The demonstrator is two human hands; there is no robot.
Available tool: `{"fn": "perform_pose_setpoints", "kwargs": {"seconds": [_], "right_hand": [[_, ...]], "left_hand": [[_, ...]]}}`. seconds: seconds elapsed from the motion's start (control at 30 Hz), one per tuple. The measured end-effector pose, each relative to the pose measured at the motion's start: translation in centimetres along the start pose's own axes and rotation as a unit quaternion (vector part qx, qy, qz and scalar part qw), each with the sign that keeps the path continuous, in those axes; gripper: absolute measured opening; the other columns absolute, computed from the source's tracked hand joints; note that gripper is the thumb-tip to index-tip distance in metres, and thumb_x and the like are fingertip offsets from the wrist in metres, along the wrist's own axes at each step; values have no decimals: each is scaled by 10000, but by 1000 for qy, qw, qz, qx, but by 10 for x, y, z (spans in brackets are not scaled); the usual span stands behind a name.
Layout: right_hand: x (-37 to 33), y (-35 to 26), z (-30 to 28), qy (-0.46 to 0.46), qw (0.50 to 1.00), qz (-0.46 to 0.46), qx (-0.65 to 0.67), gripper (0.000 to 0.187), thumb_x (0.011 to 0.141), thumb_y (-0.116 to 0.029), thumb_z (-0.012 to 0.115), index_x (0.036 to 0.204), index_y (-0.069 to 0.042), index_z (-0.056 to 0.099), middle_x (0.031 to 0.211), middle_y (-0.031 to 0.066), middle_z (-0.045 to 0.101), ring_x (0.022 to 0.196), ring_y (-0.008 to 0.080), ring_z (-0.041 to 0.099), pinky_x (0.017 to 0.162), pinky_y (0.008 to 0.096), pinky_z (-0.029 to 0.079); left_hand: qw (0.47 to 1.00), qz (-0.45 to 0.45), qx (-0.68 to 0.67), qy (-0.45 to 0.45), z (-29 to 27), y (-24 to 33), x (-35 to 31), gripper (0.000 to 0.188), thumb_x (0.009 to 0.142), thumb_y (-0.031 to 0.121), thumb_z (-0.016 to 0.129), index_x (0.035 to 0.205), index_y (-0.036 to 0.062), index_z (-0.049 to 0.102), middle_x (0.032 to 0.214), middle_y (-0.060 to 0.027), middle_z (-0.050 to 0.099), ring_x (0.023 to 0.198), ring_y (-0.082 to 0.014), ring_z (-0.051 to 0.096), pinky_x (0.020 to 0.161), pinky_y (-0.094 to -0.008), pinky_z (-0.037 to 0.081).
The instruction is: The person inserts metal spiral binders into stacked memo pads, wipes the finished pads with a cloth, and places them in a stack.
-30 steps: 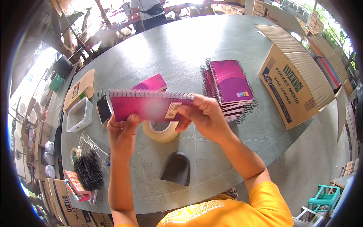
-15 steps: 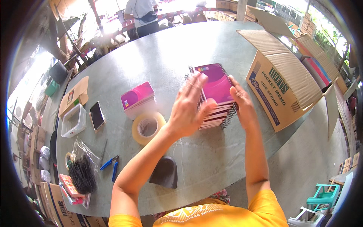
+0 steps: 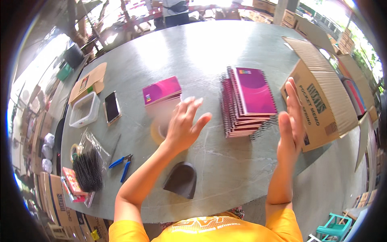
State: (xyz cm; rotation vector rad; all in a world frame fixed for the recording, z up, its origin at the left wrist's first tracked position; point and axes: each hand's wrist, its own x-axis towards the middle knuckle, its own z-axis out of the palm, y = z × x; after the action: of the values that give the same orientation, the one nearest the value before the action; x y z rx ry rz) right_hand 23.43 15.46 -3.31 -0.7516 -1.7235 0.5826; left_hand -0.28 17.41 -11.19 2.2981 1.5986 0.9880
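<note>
A tall stack of purple spiral notebooks (image 3: pixel 256 92) stands at the middle right of the table, its coils facing both sides. To its left hovers my left hand (image 3: pixel 182 126), fingers spread and holding nothing, partly over a roll of clear tape (image 3: pixel 156 131). Beyond that hand lies a smaller pile of purple notebooks (image 3: pixel 163 90), its near part blurred. My right hand (image 3: pixel 292 121) is raised on the stack's other side, between it and a cardboard box (image 3: pixel 312 107); the palm faces inward, fingers stretched, nothing in it. Neither hand touches the stack.
On the left are a phone (image 3: pixel 112 107), a clear plastic tray (image 3: pixel 84 110), a cardboard piece (image 3: pixel 89 82), blue-handled cutters (image 3: pixel 125 171) and black spiral coils (image 3: pixel 87 171). A dark curved piece (image 3: pixel 181 180) lies near me. A person (image 3: pixel 175 13) stands beyond the table.
Both hands have let go of the notebook stack and moved apart, the left one leftward and the right one rightward. The whole view has shifted slightly.
</note>
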Motion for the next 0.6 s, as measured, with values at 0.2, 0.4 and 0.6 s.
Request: {"fn": "perform_pose_setpoints", "kwargs": {"seconds": [0.2,0.4,0.6], "right_hand": [[32,21,152,-136,983,-120,-26,227,838,-48,580,1052,15,626,1128,155,626,1071,328,592,868,393,495],[50,122,254,-209,909,-130,-337,460,815,-50,520,1274,-47,494,1358,130,467,1305,263,382,1104,418,228],[48,67,230,-290,937,10,-197,381,824,22,508,1195,-46,559,1212,99,588,1085,242,568,942,362,427]], "left_hand": [[986,21,133,-104,-21,-46,-92,543,852,435,575,1271,96,510,920,-135,631,927,-267,591,988,-440,363],[995,55,88,-15,-41,-54,-113,437,832,379,628,1161,95,587,1096,-155,579,1099,-346,489,972,-443,372],[974,-136,-145,107,-64,-60,-138,468,800,263,705,1185,46,551,1180,-120,550,1121,-274,497,951,-390,401]]}}
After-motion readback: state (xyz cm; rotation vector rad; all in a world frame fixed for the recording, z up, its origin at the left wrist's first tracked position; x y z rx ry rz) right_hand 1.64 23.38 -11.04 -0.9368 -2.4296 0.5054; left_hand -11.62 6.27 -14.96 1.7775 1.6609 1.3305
